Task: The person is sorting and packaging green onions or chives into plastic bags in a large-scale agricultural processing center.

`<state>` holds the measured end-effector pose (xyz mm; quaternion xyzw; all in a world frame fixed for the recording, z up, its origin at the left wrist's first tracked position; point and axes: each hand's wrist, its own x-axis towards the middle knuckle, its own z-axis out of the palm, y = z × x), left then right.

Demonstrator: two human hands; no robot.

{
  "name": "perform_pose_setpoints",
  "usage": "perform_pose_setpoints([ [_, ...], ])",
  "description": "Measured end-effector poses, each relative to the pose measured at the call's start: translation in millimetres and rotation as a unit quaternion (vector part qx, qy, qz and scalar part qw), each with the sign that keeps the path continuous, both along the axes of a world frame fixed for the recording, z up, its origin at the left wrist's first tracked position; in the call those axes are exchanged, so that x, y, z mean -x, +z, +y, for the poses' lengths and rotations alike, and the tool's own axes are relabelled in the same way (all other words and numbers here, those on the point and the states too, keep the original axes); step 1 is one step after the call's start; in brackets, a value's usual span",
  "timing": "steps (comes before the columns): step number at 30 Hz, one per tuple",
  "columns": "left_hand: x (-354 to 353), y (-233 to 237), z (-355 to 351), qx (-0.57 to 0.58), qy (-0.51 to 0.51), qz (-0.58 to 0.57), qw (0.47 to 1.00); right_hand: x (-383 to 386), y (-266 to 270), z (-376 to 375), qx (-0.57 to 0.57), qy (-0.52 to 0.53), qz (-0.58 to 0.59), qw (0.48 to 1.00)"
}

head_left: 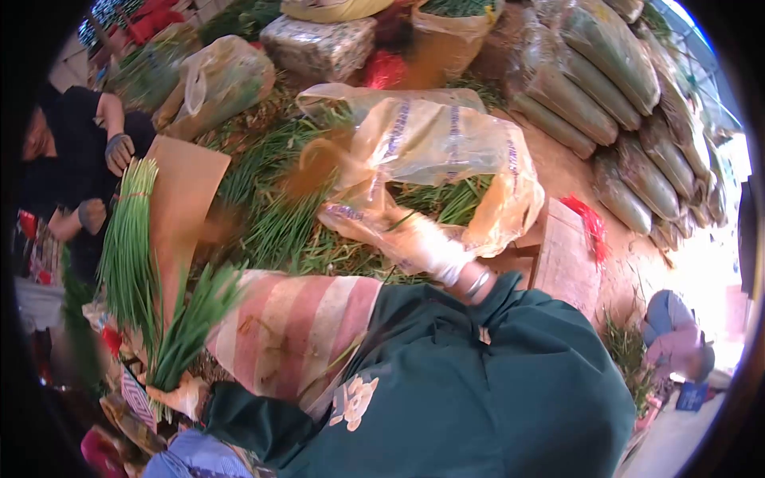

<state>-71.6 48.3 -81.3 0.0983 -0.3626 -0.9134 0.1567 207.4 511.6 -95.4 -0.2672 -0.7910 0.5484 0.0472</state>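
At the lower left, my left hand point(185, 396) is closed around the lower stems of a bunch of garlic chives point(187, 327), its leaf tips fanning up and right. My right hand point(434, 248), in a white glove, is blurred at the near edge of a clear plastic bag point(446, 151). Its fingers cannot be made out. More green leaves point(454, 199) show through the bag's opening. Between my arms lies a red-and-white striped cloth point(295, 327). Left of the bag, loose chives point(275, 207) are heaped on the work surface.
A co-worker's gloved hand point(119, 153) is by a tied bundle of long green stalks point(131, 231) and a cardboard sheet point(187, 179). Packed plastic bags point(590, 72) are piled at the back right. A wooden board point(567, 255) and red strings point(587, 219) lie right of my bag.
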Motion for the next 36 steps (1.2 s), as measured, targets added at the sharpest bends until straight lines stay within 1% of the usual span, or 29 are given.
perform_pose_setpoints([
  [1, 12.6, -28.3, -18.9, 0.199, 0.004, 0.059, 0.978, -22.0, -29.3, 40.9, 0.056, -0.015, -0.095, 0.994],
  [2, 0.5, -19.8, -3.1, 0.211, -0.006, 0.028, 0.977, -43.2, -2.1, 82.1, -0.149, 0.053, -0.248, 0.956],
  [3, -12.0, -10.6, 12.9, 0.223, -0.016, -0.003, 0.975, -51.7, -3.2, 125.7, -0.261, 0.047, -0.245, 0.933],
  [4, -8.0, -23.3, 10.6, 0.222, -0.016, -0.004, 0.975, -50.5, 30.9, 157.9, -0.256, -0.013, -0.168, 0.952],
  [5, 0.7, -45.8, 5.6, 0.339, -0.016, 0.067, 0.938, -45.3, 48.3, 199.8, -0.395, -0.003, -0.003, 0.919],
  [6, -4.0, -48.0, 10.3, 0.425, -0.001, 0.092, 0.901, -30.8, 42.9, 269.1, -0.280, -0.149, -0.094, 0.944],
  [8, -14.3, -50.0, 21.4, 0.578, 0.056, 0.139, 0.802, -11.2, 83.0, 313.2, -0.341, -0.261, 0.020, 0.903],
  [9, -15.4, -45.4, 26.3, 0.545, 0.013, 0.175, 0.820, -10.8, 90.2, 311.5, -0.344, -0.263, 0.029, 0.901],
  [10, -14.8, -44.8, 29.6, 0.460, -0.024, 0.160, 0.873, -12.8, 97.2, 299.1, -0.243, -0.246, -0.010, 0.938],
  [11, -14.8, -41.8, 31.1, 0.221, -0.094, 0.106, 0.965, -16.3, 100.0, 284.8, -0.140, -0.220, -0.050, 0.964],
  [12, -16.9, -40.7, 31.9, 0.055, -0.129, 0.085, 0.986, -31.2, 83.4, 272.7, -0.180, -0.139, -0.036, 0.973],
  [13, -21.0, -40.5, 33.0, -0.030, -0.142, 0.078, 0.986, -44.9, 76.8, 232.2, -0.198, -0.119, -0.065, 0.971],
  [14, -22.7, -41.1, 28.5, -0.089, -0.159, 0.034, 0.983, -57.9, 71.9, 189.8, -0.218, -0.099, -0.093, 0.967],
  [15, -32.0, -38.9, 30.6, -0.087, -0.156, 0.034, 0.983, -65.1, 80.7, 146.3, -0.186, -0.010, -0.111, 0.976],
  [16, -43.9, -34.3, 40.4, 0.004, -0.144, 0.033, 0.989, -86.4, 52.6, 137.0, -0.278, 0.162, -0.081, 0.943],
  [18, -38.1, -30.5, 49.3, -0.089, -0.225, 0.039, 0.970, -123.8, -19.7, 107.5, -0.374, 0.211, -0.044, 0.902],
  [19, -41.8, -20.0, 67.9, -0.097, -0.224, 0.036, 0.969, -110.3, -2.5, 78.6, 0.027, 0.078, -0.013, 0.997],
  [20, -47.6, -9.5, 82.2, -0.101, -0.224, 0.030, 0.969, -97.7, 22.5, 56.7, -0.149, 0.065, -0.159, 0.974],
  [21, -43.3, -18.1, 82.1, -0.105, -0.196, 0.042, 0.974, -87.6, 42.1, 41.9, -0.107, 0.053, -0.190, 0.975],
  [22, -38.2, -21.9, 87.2, -0.110, -0.187, 0.054, 0.975, -80.3, 39.6, 35.7, -0.069, 0.039, -0.153, 0.985],
  [24, -50.2, -5.0, 86.5, -0.107, -0.227, 0.003, 0.968, -53.8, 61.4, 32.9, -0.129, 0.120, -0.146, 0.973],
  [26, -79.0, 51.9, 111.6, -0.124, -0.221, 0.008, 0.967, -35.8, 60.2, 33.1, -0.159, 0.199, -0.078, 0.964],
  [28, -98.8, 94.9, 133.0, -0.142, -0.197, 0.013, 0.970, -6.6, 71.2, 23.0, -0.160, 0.131, 0.022, 0.978],
  [29, -96.3, 89.5, 133.7, -0.188, -0.231, 0.055, 0.953, 11.7, 75.4, 17.9, -0.098, 0.127, 0.081, 0.984],
  [30, -90.3, 86.9, 140.4, -0.215, -0.224, 0.050, 0.949, 28.2, 81.8, 9.4, -0.038, 0.101, 0.138, 0.984],
  [32, -82.6, 82.3, 151.7, -0.197, -0.219, 0.056, 0.954, 63.8, 126.7, -12.2, -0.100, 0.179, 0.145, 0.968],
  [33, -80.3, 83.2, 155.4, -0.204, -0.229, 0.058, 0.950, 80.4, 148.0, -27.9, -0.094, 0.200, 0.136, 0.966],
  [34, -85.5, 79.0, 154.2, -0.210, -0.241, 0.066, 0.945, 90.3, 160.9, -50.7, -0.092, 0.245, 0.167, 0.951],
  [36, -89.7, 79.5, 159.3, -0.218, -0.251, 0.055, 0.942, 115.1, 168.4, -87.8, -0.077, 0.322, 0.202, 0.922],
])
